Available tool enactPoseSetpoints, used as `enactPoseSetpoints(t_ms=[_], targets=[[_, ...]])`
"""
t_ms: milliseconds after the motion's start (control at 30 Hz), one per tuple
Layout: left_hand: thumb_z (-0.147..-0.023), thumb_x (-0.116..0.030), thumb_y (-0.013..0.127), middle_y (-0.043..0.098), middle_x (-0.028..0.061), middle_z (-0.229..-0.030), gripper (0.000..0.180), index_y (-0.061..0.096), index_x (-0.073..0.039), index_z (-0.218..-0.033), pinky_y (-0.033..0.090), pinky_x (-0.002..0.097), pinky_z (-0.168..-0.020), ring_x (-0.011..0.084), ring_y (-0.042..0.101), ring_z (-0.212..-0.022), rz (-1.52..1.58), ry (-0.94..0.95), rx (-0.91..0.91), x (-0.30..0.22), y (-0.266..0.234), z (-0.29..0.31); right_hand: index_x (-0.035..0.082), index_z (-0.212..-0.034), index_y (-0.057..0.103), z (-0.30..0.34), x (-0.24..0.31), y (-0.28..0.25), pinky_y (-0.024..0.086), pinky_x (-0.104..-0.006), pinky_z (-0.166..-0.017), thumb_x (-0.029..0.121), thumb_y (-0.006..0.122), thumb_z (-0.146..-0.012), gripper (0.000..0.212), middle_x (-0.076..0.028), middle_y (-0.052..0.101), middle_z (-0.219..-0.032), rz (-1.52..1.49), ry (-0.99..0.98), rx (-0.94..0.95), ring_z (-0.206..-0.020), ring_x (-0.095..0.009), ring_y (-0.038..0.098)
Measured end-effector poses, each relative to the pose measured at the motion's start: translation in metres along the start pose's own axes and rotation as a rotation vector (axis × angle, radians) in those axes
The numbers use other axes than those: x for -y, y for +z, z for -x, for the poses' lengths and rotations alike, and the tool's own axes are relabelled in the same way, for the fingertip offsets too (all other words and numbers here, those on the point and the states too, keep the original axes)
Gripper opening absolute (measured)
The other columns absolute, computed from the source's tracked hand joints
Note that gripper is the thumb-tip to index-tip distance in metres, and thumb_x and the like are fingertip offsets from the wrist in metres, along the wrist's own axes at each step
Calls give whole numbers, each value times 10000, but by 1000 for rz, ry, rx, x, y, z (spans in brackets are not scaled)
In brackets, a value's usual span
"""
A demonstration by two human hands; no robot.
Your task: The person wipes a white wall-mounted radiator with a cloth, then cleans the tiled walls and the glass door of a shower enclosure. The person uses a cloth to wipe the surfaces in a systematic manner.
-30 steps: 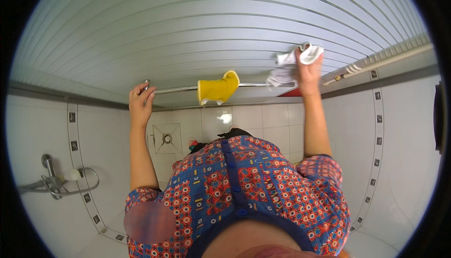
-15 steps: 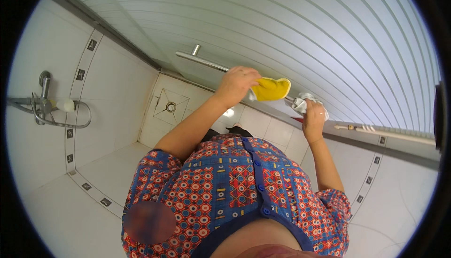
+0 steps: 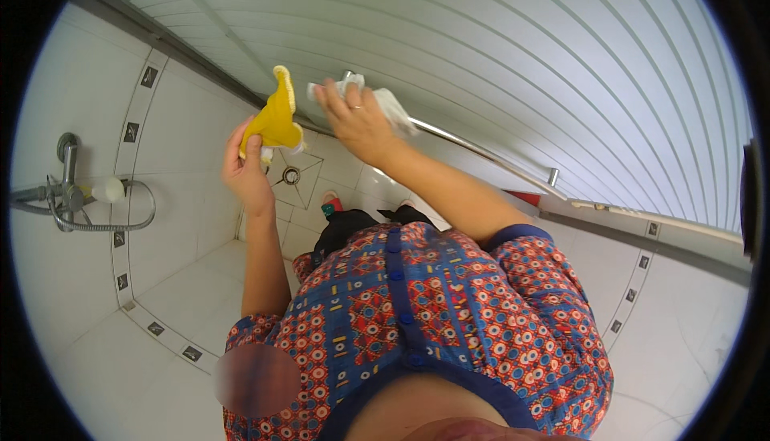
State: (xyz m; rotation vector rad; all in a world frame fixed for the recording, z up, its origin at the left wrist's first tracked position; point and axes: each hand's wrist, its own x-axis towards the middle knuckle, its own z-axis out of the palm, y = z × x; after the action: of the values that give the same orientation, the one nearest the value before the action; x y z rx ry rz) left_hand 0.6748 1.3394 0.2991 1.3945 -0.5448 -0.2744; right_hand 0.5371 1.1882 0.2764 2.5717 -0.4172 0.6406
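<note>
My left hand (image 3: 250,170) pinches a yellow cloth (image 3: 274,122) with a white edge and holds it up in the air, left of the door handle. A white cloth (image 3: 391,110) is in my right hand (image 3: 358,124), pressed around the left end of the long metal door handle (image 3: 481,150). The right hand is slightly blurred, and its fingers bend over the cloth. Behind both hands stands a striped frosted glass door (image 3: 449,32).
On the left wall a shower mixer (image 3: 72,192) carries a looped metal hose (image 3: 148,208). A floor drain (image 3: 290,176) lies beyond my left forearm. A pale rod (image 3: 666,224) runs along the door's lower right edge.
My right hand has slid the white cloth left along the handle, from its right end to its left. My left hand has left the handle and moved left with the yellow cloth.
</note>
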Motion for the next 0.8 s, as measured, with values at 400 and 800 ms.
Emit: enactPoseSetpoints(t_ms=[400, 800], targets=[[-828, 56, 613, 629, 100, -1136, 256, 672, -7, -1069, 471, 288, -887, 187, 587, -1048, -32, 193, 424, -22, 76, 5, 180, -1326, 541, 119, -82, -73, 489, -383, -786, 132, 586, -793, 537, -9, 410, -1434, -163, 54, 232, -992, -266, 572], [-795, -166, 687, 563, 86, -1239, 340, 642, -97, -1124, 422, 404, -910, 274, 547, -1083, -563, 589, 813, -7, 174, 72, 93, -1260, 579, 318, -179, -188, 467, -425, -880, -157, 510, -670, 644, -103, 584, -1252, -73, 592, 274, -1027, -328, 571]])
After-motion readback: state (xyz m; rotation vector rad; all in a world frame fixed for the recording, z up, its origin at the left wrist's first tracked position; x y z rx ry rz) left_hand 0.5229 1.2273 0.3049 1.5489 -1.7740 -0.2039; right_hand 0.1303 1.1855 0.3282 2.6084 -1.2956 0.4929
